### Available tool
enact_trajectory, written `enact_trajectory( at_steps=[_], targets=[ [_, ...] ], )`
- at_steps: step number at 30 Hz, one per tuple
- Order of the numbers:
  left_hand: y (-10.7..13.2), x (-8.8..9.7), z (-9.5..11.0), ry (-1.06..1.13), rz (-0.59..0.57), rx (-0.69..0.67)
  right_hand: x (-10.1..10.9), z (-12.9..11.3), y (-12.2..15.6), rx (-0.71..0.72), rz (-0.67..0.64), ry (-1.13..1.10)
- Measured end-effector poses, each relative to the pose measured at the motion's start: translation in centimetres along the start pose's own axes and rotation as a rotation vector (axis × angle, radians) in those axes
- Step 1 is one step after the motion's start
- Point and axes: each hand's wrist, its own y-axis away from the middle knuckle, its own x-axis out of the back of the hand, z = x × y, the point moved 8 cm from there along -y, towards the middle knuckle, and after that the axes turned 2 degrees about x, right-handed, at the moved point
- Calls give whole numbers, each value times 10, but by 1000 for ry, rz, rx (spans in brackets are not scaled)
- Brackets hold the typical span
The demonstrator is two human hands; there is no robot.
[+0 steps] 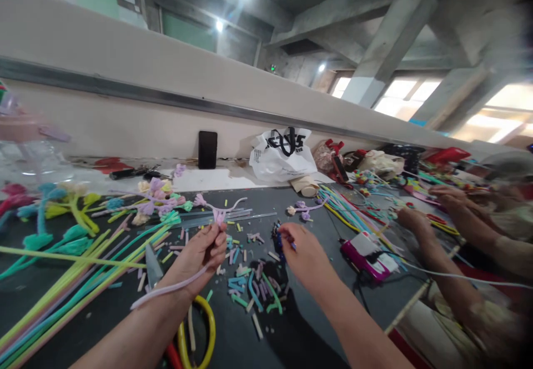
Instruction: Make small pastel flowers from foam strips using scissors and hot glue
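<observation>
One lilac flower (219, 217) pokes above the left fingers (215, 242) gripping it — right fingers (292, 231) curled, hold unclear.

The lilac stem (166, 289) looks fuzzy, the tabletop (233, 341) matt.

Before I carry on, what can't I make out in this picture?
In the head view:
Whether the lilac tuft joins the long lilac stem: hidden by the left hand.
Dark blue item: partly covered by the right hand; shape unclear.
Whether the grey blade and yellow handle join: hidden by the left forearm.
Clear container: cut off by the left edge.
Nearest co-worker's hand: blurred, grip unclear.
</observation>
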Motion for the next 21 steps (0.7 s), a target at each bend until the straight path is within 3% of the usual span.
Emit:
enact_trajectory(
  at_steps=[3, 6, 8, 11, 14, 17, 21],
  targets=[
    [0, -1, -5, -21, -20, 33, 10, 28, 16, -101, -13, -45],
    [1, 0, -7, -38, -5, 48, 0, 10, 32, 67, -182, -178],
    [2, 0, -7, -49, 5, 61, -3, -2, 36, 174, -209, -155],
    [3, -2, -8, -65, 5, 79, -7, 23, 29, -12, -169, 103],
    [3, -5, -10, -73, -3, 99, -20, 59, 25, -205, -274, 298],
    [4, -7, -12, -80, -21, 117, -27, 73, 23, -209, -317, 332],
    [5, -9, -12, -110, -42, 114, -22, 69, 18, -124, -244, 259]
  ],
)
